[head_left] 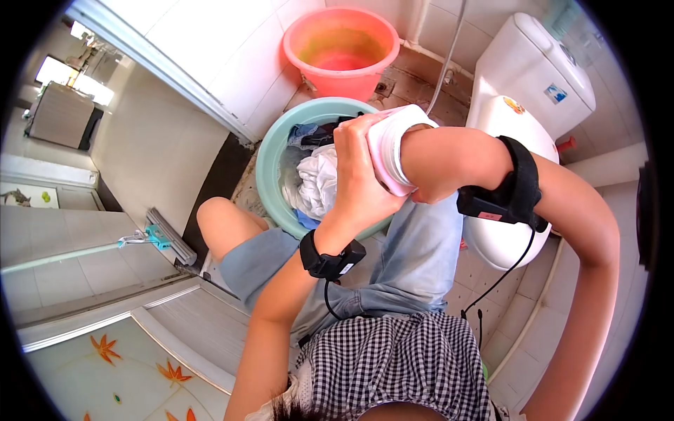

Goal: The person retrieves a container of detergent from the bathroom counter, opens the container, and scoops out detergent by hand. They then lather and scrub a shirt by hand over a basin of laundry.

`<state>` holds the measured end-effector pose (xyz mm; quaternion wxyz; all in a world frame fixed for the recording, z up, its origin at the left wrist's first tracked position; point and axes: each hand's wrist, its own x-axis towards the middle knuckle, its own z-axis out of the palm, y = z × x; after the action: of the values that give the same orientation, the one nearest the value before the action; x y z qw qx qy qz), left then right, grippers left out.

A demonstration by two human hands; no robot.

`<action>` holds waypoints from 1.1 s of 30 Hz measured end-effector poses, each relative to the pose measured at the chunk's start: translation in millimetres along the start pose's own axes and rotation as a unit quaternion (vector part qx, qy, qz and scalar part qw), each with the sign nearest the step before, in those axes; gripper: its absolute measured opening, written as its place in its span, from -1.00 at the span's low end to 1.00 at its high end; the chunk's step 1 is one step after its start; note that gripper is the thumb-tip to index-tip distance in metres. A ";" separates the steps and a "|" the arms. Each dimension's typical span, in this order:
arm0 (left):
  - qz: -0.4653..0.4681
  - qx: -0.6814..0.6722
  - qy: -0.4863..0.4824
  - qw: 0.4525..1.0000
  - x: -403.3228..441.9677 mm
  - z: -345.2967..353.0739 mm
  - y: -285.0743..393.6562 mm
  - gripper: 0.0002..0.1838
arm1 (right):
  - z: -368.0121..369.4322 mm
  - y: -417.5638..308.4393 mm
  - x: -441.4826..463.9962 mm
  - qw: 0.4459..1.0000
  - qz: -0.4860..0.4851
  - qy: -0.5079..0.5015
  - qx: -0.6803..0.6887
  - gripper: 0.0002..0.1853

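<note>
My left hand (365, 168) is wrapped round a pink container (385, 158) with a wide white rim, held tilted above the tub. The right hand (435, 165) is bent at the container's white mouth end, its fingers hidden there; whether they are inside or gripping the rim I cannot tell. Below, a pale green tub (270, 168) holds clothes, among them a white garment (319, 181) and dark and blue pieces. Both wrists wear black straps with small boxes and cables.
Behind the green tub stands a pink-red bucket (344, 73). A white toilet (509, 140) is close on the right, with a grey hose (447, 59) rising beside it. At left, a squeegee-type mop (168, 238) lies by the doorway near a leaf-patterned door panel (133, 372).
</note>
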<state>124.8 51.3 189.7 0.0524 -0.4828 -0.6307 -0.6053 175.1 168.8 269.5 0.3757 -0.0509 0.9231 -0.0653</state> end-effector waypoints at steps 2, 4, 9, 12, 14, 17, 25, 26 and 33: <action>-0.008 0.005 0.008 1.000 -2.8 -2.4 -4.5 -0.10 | -3.8 -0.7 6.6 1.000 -0.001 -0.010 -0.002 -0.66; -0.017 -0.012 0.016 1.000 -5.3 -7.0 -7.5 -0.15 | -12.9 -7.9 7.8 1.000 -0.005 -0.024 0.004 -0.64; -0.044 -0.042 0.011 0.998 -8.2 -12.5 -14.7 -0.21 | -26.2 -17.6 12.1 0.996 -0.003 -0.085 0.010 -0.55; -0.058 -0.018 -0.032 0.998 -14.3 -19.8 -15.7 -0.15 | -30.1 -28.9 12.6 0.992 -0.023 -0.118 -0.036 -0.54; -0.015 0.022 -0.038 0.999 -15.2 -26.0 -12.8 -0.16 | -25.9 -31.5 2.9 0.997 -0.021 -0.075 0.008 -0.61; -0.005 0.012 -0.023 1.000 -16.4 -34.3 -10.4 -0.15 | -24.9 -35.1 -5.8 0.998 -0.047 -0.032 0.036 -0.62; -0.024 -0.008 -0.009 1.000 -40.5 -50.9 0.2 -0.19 | -6.0 -54.7 -21.4 0.987 -0.078 0.097 0.104 -0.67; -0.027 -0.002 -0.004 1.000 -44.0 -51.5 -0.6 -0.19 | -4.9 -56.3 -23.0 0.985 -0.083 0.098 0.111 -0.68; -0.051 0.021 0.013 0.998 -55.1 -52.1 -1.2 -0.22 | -19.0 -53.0 -7.2 0.973 -0.116 -0.021 0.198 -0.69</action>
<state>126.1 -21.0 166.7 0.0400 -0.4411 -0.6664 -0.5998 169.3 119.1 296.3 0.3878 -0.0839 0.8712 -0.2890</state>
